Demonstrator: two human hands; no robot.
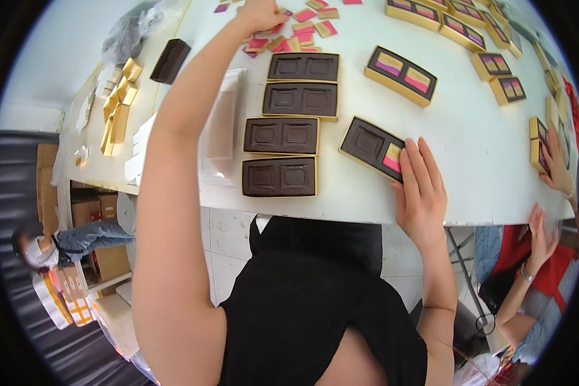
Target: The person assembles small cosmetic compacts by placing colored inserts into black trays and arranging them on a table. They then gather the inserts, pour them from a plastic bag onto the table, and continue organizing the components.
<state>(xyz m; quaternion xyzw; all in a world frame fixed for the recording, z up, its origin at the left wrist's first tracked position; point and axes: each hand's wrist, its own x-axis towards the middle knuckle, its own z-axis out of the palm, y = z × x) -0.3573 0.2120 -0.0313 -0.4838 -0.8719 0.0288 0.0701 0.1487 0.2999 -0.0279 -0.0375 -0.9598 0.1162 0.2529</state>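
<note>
At the far edge of the view my left hand (pixel 260 14) reaches into a loose pile of small pink, purple and gold square packets (pixel 293 44). Its fingers are bent together at the pile; what is between them cannot be made out. My right hand (pixel 423 190) lies with fingers stretched over the right end of a gold-edged box (pixel 367 141) with a dark two-pocket insert. In that box, the right pocket holds a pink-and-gold packet (pixel 392 161), partly under my fingertips; the left pocket is bare. Left of it, several similar boxes (pixel 280 176) stand in a column, their pockets bare.
A filled box (pixel 402 74) lies beyond my right hand, and more filled boxes (pixel 463 32) stand at the far right. A co-worker's hand (pixel 556 161) touches boxes at the right edge. Clear plastic trays (pixel 222 128), a dark ridged block (pixel 170 61) and gold card pieces (pixel 117 109) lie left.
</note>
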